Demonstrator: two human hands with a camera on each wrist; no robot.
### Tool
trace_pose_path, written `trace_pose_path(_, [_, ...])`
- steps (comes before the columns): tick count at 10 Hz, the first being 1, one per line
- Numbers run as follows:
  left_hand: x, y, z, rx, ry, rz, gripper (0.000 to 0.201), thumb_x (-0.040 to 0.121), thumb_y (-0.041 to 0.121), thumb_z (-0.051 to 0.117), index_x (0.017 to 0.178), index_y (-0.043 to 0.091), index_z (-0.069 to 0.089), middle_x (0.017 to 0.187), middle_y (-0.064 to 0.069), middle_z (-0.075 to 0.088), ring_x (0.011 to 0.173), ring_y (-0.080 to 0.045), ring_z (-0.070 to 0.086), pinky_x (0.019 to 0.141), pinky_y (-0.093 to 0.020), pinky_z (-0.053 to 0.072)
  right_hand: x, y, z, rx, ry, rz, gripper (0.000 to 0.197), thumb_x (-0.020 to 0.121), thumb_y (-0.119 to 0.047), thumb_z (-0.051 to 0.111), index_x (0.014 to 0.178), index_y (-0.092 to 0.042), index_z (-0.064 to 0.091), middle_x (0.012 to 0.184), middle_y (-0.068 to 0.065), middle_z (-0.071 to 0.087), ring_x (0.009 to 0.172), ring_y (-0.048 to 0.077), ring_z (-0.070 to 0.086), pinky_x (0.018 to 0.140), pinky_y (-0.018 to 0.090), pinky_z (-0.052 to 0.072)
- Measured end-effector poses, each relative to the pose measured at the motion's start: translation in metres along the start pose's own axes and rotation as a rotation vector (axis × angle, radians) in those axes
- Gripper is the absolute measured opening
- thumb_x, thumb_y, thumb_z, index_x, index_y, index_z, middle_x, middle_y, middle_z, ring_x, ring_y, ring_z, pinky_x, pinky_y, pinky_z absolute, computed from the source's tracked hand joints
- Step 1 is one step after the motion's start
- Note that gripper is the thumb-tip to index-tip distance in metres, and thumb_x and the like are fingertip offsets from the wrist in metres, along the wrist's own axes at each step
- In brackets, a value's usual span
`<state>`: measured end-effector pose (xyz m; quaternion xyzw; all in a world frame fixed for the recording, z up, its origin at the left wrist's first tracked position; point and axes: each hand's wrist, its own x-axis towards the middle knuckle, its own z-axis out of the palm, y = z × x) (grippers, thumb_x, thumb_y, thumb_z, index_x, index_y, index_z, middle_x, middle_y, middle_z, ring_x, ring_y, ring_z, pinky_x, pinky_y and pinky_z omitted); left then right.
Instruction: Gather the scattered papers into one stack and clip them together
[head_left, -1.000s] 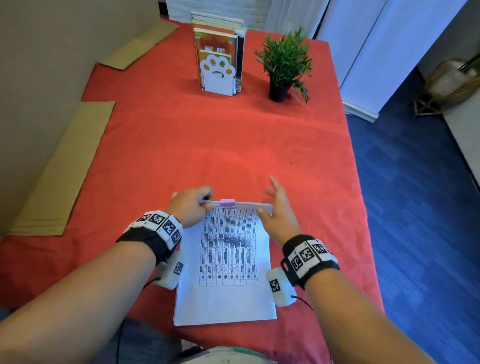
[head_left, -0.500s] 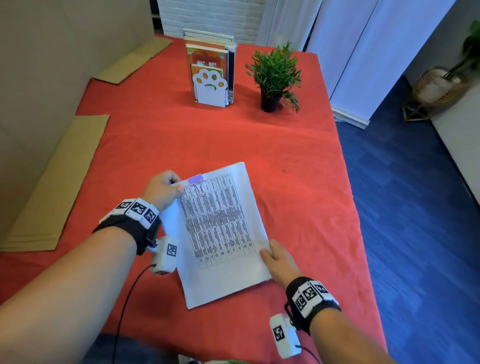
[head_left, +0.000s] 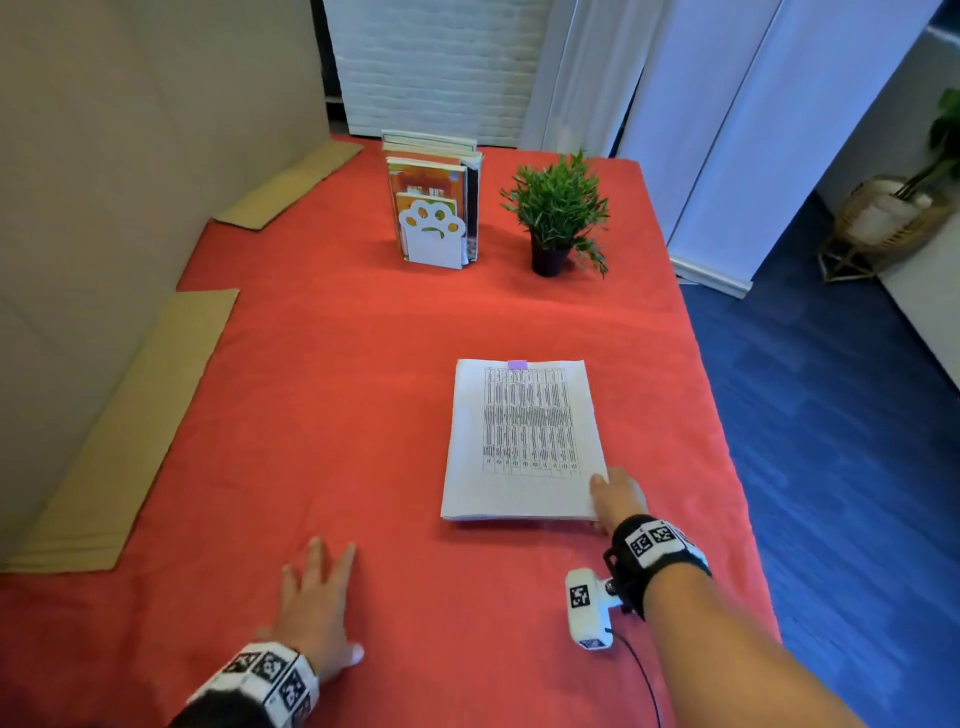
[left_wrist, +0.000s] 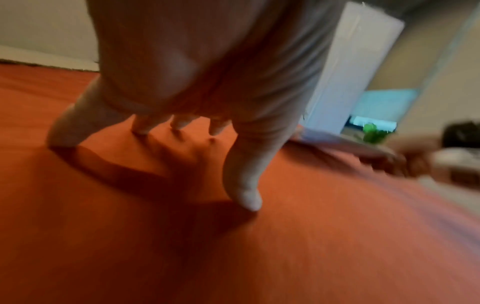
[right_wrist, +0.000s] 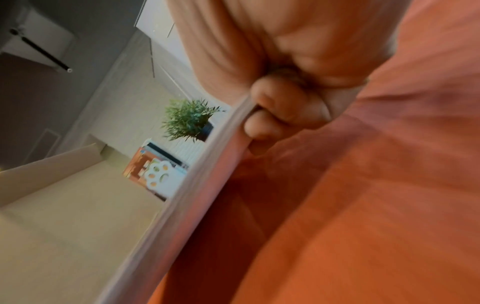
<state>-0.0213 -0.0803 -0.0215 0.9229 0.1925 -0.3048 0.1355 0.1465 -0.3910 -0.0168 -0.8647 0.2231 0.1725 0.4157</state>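
A stack of white papers (head_left: 522, 441) with a printed table on top lies on the red tablecloth (head_left: 332, 415), right of centre. A small purple clip (head_left: 517, 365) sits on its far edge. My right hand (head_left: 615, 496) pinches the stack's near right corner, thumb on top and fingers curled under the paper edge (right_wrist: 207, 164). My left hand (head_left: 319, 603) rests flat on the cloth well left of the stack, fingers spread, holding nothing; its fingertips (left_wrist: 246, 197) press the cloth.
A paw-shaped bookend with books (head_left: 434, 208) and a small potted plant (head_left: 558, 213) stand at the far side. Cardboard sheets (head_left: 119, 426) lie along the left edge. The table's right edge drops to a blue floor (head_left: 841, 415).
The stack has moved right and straightened. My left hand let go of its clipped top corner and dropped onto the cloth near me. The right hand keeps the near right corner.
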Motion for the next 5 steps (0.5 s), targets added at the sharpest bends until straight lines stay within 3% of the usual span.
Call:
trace_pose_path(1, [-0.005,0.002,0.002,0.014,0.000,-0.022,0.119,0.068,0.042,0.076,0.144,0.042,-0.016,0.156,0.004,-0.028,0.146,-0.036,-0.009,0.103,-0.065,0.034,0.023,-0.019,-0.004,-0.055,0.017,-0.021,0.032,0.094,-0.008,0.038,0.115,0.008,0.055,0.098,0.025,0.060,0.076,0.032,0.057,0.053,0.027,0.048])
trace_pose_path(2, [-0.004,0.004,0.001,0.025,0.027,-0.022,0.120,0.067,0.043,0.076,0.143,0.045,-0.017,0.155,0.007,-0.027,0.147,-0.033,-0.008,0.102,-0.063,0.037,0.044,-0.031,-0.005,-0.003,0.034,-0.012,0.031,0.093,-0.003,0.035,0.112,0.011,0.056,0.088,0.020,0.054,0.056,0.022,0.049,0.030,0.014,0.037])
trace_pose_path(3, [-0.002,0.003,0.001,0.007,0.033,-0.033,0.120,0.066,0.044,0.076,0.142,0.048,-0.016,0.155,0.010,-0.027,0.147,-0.031,-0.008,0.101,-0.063,0.036,0.059,-0.035,-0.003,0.073,0.064,0.020,0.037,0.087,0.006,0.036,0.116,0.003,0.059,0.089,0.016,0.061,0.064,0.029,0.058,0.043,0.025,0.052])
trace_pose_path(4, [0.001,0.003,-0.002,0.011,0.000,-0.058,0.119,0.066,0.045,0.075,0.142,0.047,-0.017,0.155,0.010,-0.027,0.147,-0.032,-0.008,0.102,-0.065,0.033,0.061,-0.040,0.003,0.089,0.081,0.023,0.053,0.082,0.007,0.039,0.133,-0.007,0.044,0.130,0.018,0.049,0.103,0.040,0.057,0.082,0.045,0.056])
trace_pose_path(5, [0.002,0.004,-0.003,0.010,-0.004,-0.083,0.114,0.068,0.046,0.070,0.142,0.049,-0.016,0.156,0.011,-0.025,0.147,-0.032,-0.006,0.105,-0.063,0.029,0.049,-0.031,0.005,-0.236,0.136,-0.013,0.051,0.082,-0.010,0.047,0.133,-0.015,0.044,0.134,0.017,0.044,0.123,0.037,0.042,0.102,0.043,0.036])
